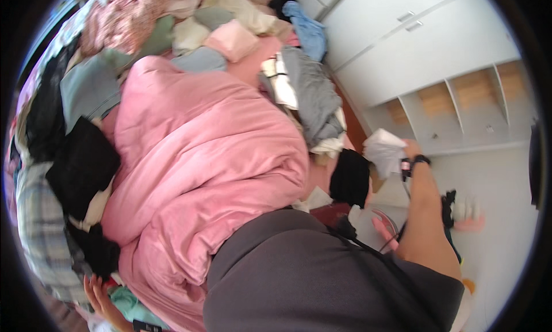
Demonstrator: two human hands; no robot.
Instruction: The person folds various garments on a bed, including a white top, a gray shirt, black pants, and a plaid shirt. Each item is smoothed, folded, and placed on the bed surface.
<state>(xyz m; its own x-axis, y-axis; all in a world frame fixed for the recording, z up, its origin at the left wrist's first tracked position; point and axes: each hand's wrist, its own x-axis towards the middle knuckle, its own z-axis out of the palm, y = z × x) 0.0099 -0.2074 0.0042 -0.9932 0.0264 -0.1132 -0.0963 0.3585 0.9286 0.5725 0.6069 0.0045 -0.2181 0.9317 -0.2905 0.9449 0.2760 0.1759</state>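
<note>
My right hand [412, 148], stretched out to the right, grips a crumpled white cloth [385, 148] that looks like thin fabric. Just left of that cloth hangs or lies a black garment [350, 178]. My left hand [100, 296] is at the lower left with its fingers apart, close to black clothing [97, 250] and a mint-green cloth [133, 306]; whether it touches them is unclear. A large rumpled pink quilt [215, 150] lies between my hands, against my dark grey shirt.
Clothes and cushions surround the quilt: a grey garment [310, 94], a pink cushion [233, 39], blue denim [308, 30], black fabric [84, 168] and plaid fabric [45, 232]. White cabinets [388, 51] with open compartments [435, 103] stand at the right, near a pink electric fan [384, 228].
</note>
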